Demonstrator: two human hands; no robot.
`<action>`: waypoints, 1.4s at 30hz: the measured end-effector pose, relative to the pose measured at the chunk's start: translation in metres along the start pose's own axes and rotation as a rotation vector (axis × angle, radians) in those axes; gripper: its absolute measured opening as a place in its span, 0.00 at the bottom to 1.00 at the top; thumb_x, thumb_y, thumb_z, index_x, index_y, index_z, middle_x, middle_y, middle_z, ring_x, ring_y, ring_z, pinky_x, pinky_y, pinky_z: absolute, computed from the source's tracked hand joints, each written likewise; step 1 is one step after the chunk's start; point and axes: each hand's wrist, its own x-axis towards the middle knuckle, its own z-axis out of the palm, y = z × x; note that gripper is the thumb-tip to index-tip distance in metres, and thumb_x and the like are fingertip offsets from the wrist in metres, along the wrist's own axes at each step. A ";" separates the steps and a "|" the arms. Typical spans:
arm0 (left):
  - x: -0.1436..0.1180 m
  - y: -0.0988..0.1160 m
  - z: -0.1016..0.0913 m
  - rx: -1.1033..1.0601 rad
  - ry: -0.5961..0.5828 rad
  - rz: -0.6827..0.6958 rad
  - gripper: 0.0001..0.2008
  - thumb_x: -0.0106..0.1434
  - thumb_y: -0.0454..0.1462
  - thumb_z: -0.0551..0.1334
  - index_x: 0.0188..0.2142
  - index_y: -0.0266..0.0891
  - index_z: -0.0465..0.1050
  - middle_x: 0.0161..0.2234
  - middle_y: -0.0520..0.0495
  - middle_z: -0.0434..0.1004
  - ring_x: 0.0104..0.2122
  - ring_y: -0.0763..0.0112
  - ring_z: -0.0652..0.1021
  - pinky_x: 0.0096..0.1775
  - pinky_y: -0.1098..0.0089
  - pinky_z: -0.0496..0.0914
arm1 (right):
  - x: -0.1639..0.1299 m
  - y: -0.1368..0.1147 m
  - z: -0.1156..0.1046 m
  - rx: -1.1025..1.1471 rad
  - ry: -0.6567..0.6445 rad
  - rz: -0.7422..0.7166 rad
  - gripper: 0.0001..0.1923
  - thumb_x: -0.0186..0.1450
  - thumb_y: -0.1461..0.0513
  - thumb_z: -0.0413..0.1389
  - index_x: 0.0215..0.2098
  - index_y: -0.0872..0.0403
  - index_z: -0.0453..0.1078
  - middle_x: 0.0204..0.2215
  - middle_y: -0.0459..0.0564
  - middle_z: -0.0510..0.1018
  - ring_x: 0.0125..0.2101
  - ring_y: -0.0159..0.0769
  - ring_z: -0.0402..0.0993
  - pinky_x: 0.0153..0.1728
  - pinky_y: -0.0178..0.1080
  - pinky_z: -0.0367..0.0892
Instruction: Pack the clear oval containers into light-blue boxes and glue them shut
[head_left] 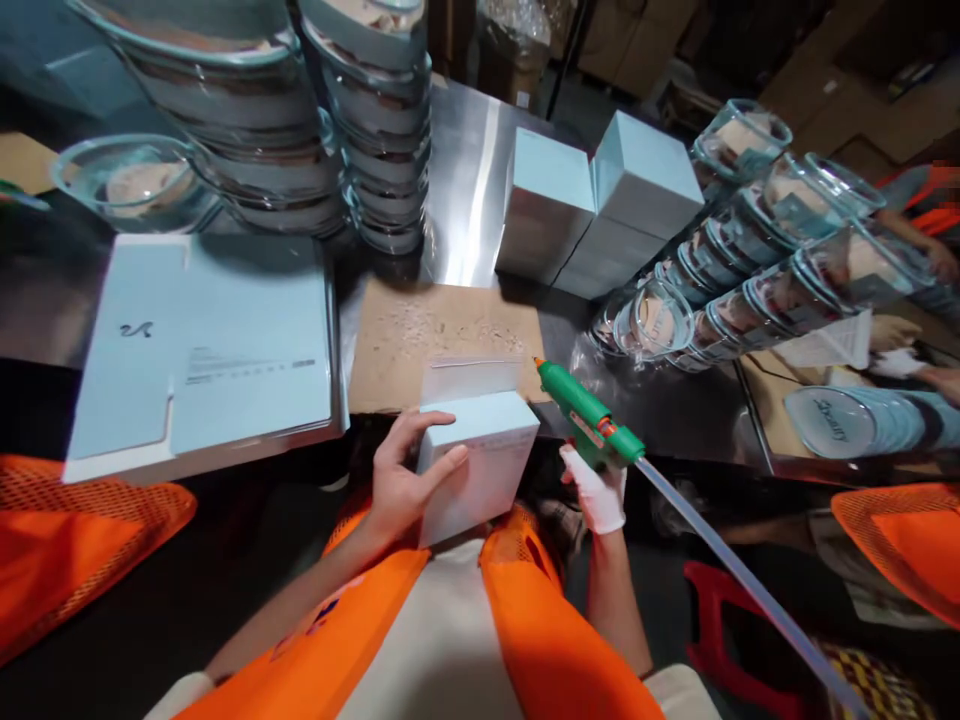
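Gripping the pale blue box (480, 465) with your bare left hand (401, 480), fingers wrapped over its near corner; at three o'clock, your gloved right hand (600, 492) clutches the green glue gun (589, 415).

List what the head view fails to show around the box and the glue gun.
- Box: its underside and near side, hidden by the left hand and the orange vest.
- Glue gun: its grip and trigger, covered by the gloved right hand.
- Glue stick: its far end, cut off by the frame's bottom edge.
- Print on the flat sheets: too small to read.
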 end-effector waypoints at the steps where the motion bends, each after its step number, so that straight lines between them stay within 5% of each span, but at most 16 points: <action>1: 0.000 -0.001 -0.001 -0.016 0.004 -0.007 0.16 0.61 0.49 0.76 0.44 0.45 0.84 0.44 0.46 0.81 0.45 0.58 0.80 0.47 0.63 0.74 | 0.009 -0.002 0.005 -0.005 -0.023 0.021 0.21 0.57 0.43 0.70 0.32 0.52 0.80 0.15 0.44 0.73 0.17 0.36 0.68 0.20 0.40 0.69; 5: 0.000 -0.002 0.000 -0.079 0.017 0.031 0.16 0.60 0.49 0.77 0.42 0.44 0.83 0.41 0.47 0.80 0.44 0.59 0.79 0.46 0.64 0.72 | 0.056 -0.007 0.020 -0.047 -0.115 0.164 0.31 0.61 0.38 0.62 0.38 0.58 0.83 0.14 0.45 0.74 0.15 0.35 0.70 0.18 0.37 0.66; 11: 0.002 0.003 -0.002 -0.206 -0.007 -0.017 0.18 0.58 0.51 0.77 0.40 0.45 0.83 0.37 0.49 0.77 0.37 0.64 0.77 0.40 0.67 0.70 | 0.094 -0.019 -0.009 -0.326 -0.008 0.188 0.24 0.62 0.47 0.67 0.17 0.51 0.70 0.14 0.47 0.72 0.21 0.37 0.73 0.23 0.35 0.64; 13: 0.005 0.005 -0.001 -0.233 -0.021 -0.058 0.20 0.57 0.54 0.78 0.39 0.44 0.82 0.36 0.49 0.76 0.36 0.64 0.77 0.39 0.67 0.70 | 0.087 -0.027 -0.013 -0.370 0.095 0.105 0.20 0.62 0.51 0.67 0.19 0.50 0.73 0.21 0.50 0.79 0.31 0.40 0.80 0.30 0.35 0.69; 15: 0.007 0.007 0.002 -0.263 -0.058 -0.081 0.22 0.56 0.56 0.78 0.38 0.44 0.82 0.34 0.49 0.75 0.35 0.64 0.76 0.38 0.67 0.70 | 0.070 -0.037 -0.005 -0.271 0.148 -0.044 0.11 0.62 0.51 0.68 0.31 0.50 0.81 0.36 0.52 0.87 0.43 0.43 0.82 0.40 0.37 0.75; 18: 0.008 0.005 0.007 -0.306 -0.143 -0.080 0.25 0.55 0.59 0.78 0.37 0.44 0.80 0.35 0.49 0.77 0.35 0.63 0.77 0.37 0.67 0.71 | 0.045 -0.047 0.023 0.043 -0.115 -0.111 0.23 0.59 0.50 0.71 0.48 0.51 0.84 0.47 0.52 0.88 0.47 0.45 0.83 0.49 0.43 0.79; 20: 0.006 0.001 0.010 -0.308 -0.166 -0.057 0.25 0.56 0.60 0.77 0.36 0.44 0.80 0.38 0.47 0.78 0.37 0.62 0.79 0.39 0.66 0.73 | 0.034 -0.049 0.040 0.216 -0.328 0.003 0.26 0.56 0.49 0.73 0.49 0.51 0.83 0.44 0.50 0.89 0.44 0.44 0.85 0.47 0.44 0.80; 22: 0.002 -0.005 0.012 -0.284 -0.140 -0.037 0.25 0.57 0.60 0.77 0.36 0.44 0.78 0.44 0.44 0.80 0.43 0.58 0.81 0.44 0.63 0.75 | 0.028 -0.046 0.045 0.301 -0.363 0.053 0.26 0.55 0.47 0.74 0.46 0.51 0.84 0.40 0.49 0.88 0.39 0.43 0.84 0.42 0.42 0.81; 24: 0.000 -0.010 0.014 -0.309 -0.078 -0.034 0.25 0.58 0.59 0.76 0.42 0.46 0.76 0.49 0.43 0.80 0.50 0.54 0.82 0.51 0.59 0.77 | 0.025 -0.043 0.039 0.308 -0.362 -0.048 0.30 0.57 0.38 0.72 0.44 0.50 0.85 0.40 0.50 0.88 0.40 0.44 0.84 0.45 0.45 0.82; 28: 0.003 -0.018 0.014 -0.502 -0.037 -0.006 0.32 0.62 0.53 0.77 0.59 0.62 0.65 0.47 0.50 0.81 0.52 0.56 0.85 0.53 0.55 0.79 | 0.024 -0.045 0.015 0.107 -0.672 -0.421 0.46 0.57 0.22 0.58 0.48 0.48 0.86 0.57 0.56 0.85 0.61 0.55 0.79 0.66 0.58 0.71; 33: 0.010 -0.016 0.005 -0.295 -0.158 0.099 0.16 0.63 0.52 0.76 0.36 0.44 0.81 0.46 0.42 0.79 0.55 0.49 0.84 0.58 0.52 0.76 | 0.017 -0.045 0.014 -0.105 -0.699 -0.603 0.17 0.71 0.44 0.66 0.49 0.43 0.86 0.61 0.54 0.83 0.61 0.47 0.79 0.66 0.54 0.71; 37: 0.009 -0.008 0.001 -0.261 -0.177 0.137 0.13 0.67 0.50 0.74 0.35 0.45 0.84 0.46 0.41 0.79 0.55 0.51 0.83 0.59 0.52 0.76 | 0.006 -0.029 0.031 0.010 -0.597 -0.544 0.12 0.72 0.48 0.65 0.45 0.44 0.86 0.56 0.55 0.86 0.58 0.48 0.82 0.63 0.57 0.74; 40: 0.011 -0.004 -0.001 -0.284 -0.198 0.121 0.14 0.68 0.51 0.73 0.36 0.45 0.85 0.43 0.42 0.82 0.55 0.51 0.84 0.60 0.52 0.75 | 0.003 -0.016 0.036 0.091 -0.426 -0.391 0.33 0.67 0.36 0.64 0.60 0.45 0.79 0.64 0.61 0.79 0.66 0.53 0.76 0.66 0.58 0.72; 42: 0.015 -0.002 -0.002 -0.319 -0.150 0.055 0.16 0.68 0.53 0.73 0.36 0.44 0.84 0.43 0.42 0.83 0.55 0.52 0.84 0.61 0.52 0.75 | 0.000 -0.004 0.032 0.153 -0.317 -0.365 0.59 0.60 0.25 0.59 0.78 0.46 0.58 0.76 0.67 0.62 0.73 0.58 0.67 0.66 0.60 0.71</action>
